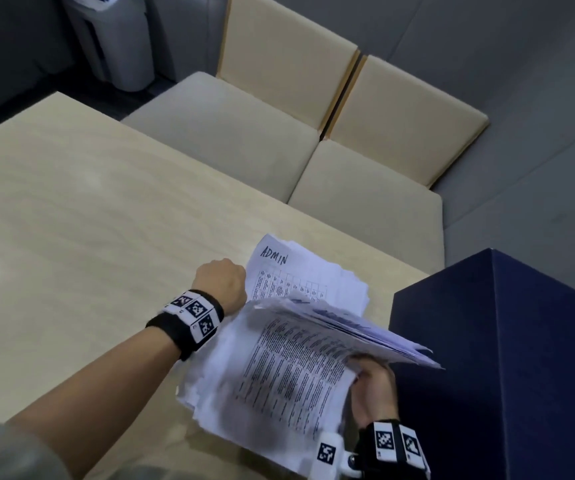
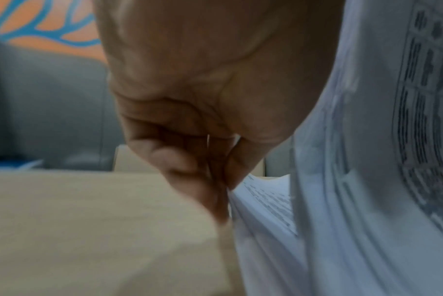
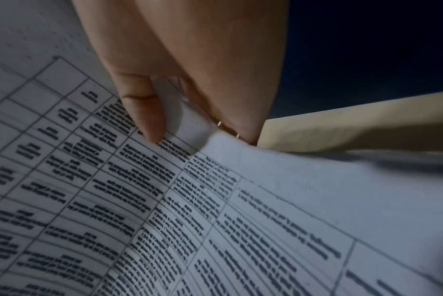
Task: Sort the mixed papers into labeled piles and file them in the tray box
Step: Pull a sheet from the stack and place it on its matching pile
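Note:
A pile of white papers topped by a sheet marked ADMIN (image 1: 300, 275) lies on the light wooden table (image 1: 89, 220). My left hand (image 1: 223, 282) sits at that pile's left edge with its fingers curled. In the left wrist view the fingertips (image 2: 215, 180) meet at the edge of the ADMIN pile (image 2: 263, 200). My right hand (image 1: 372, 379) grips a thick, bent stack of printed sheets (image 1: 296, 368), lifted in front of the ADMIN pile. Its thumb (image 3: 144, 112) lies on the stack's printed table page (image 3: 240, 220), with the fingers beneath. A dark blue box (image 1: 504, 358) stands right of both.
Beige cushioned seats (image 1: 244, 133) line the table's far side, and a grey bin (image 1: 113, 39) stands at the back left. The blue box rises taller than the papers at the table's right edge. Bare tabletop spreads out to the left.

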Tool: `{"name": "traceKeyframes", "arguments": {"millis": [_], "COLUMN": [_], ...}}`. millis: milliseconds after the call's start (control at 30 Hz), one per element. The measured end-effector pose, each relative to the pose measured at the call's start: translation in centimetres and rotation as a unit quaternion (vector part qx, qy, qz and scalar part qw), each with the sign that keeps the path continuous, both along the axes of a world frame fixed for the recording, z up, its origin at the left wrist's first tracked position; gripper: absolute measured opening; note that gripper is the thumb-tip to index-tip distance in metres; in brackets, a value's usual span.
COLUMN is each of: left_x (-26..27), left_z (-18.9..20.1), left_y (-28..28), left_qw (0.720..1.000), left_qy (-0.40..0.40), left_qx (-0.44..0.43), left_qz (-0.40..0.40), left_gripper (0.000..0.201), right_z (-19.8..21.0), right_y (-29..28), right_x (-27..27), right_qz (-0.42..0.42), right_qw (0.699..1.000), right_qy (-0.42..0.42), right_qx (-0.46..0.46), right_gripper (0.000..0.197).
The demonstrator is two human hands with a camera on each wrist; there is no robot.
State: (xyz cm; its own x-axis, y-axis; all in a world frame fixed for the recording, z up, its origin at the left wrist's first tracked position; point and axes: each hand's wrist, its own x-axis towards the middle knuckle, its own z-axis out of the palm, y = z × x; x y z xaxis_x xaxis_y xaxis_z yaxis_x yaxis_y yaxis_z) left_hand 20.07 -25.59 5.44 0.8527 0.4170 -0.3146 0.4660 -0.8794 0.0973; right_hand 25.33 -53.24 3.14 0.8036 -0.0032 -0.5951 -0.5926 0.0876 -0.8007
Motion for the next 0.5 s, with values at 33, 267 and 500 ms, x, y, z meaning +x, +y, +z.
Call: {"name": "traceKeyframes", "arguments": {"millis": [33,267,500], "left_x": [-0.2,-1.0,-1.0], "left_z": [0.1,-1.3,-0.8], "left_y": [-0.2,-0.5,-0.2], "left_qw": [0.999,0.915,0.683], "left_qy": [-0.014,-0.286,-0.351], "left_qx": [0.028,-0.281,-0.626], "left_qz": [-0.008,-0.040,0.134], "left_gripper": [0.023,0.027,0.022], "right_z": [-0.6,0.2,0.2], "right_y": [-0.4,0.2,0.4], "right_x": [0.4,0.4,1.4], "right_qz": [-0.001,-0.012,-0.037], "right_qw": [1.000,0.995,0.997], "right_qy": [-0.001,0.015,-0.037], "right_qx": [0.012,0.093,0.065], "right_gripper": [0.054,0.026,0.025]}}
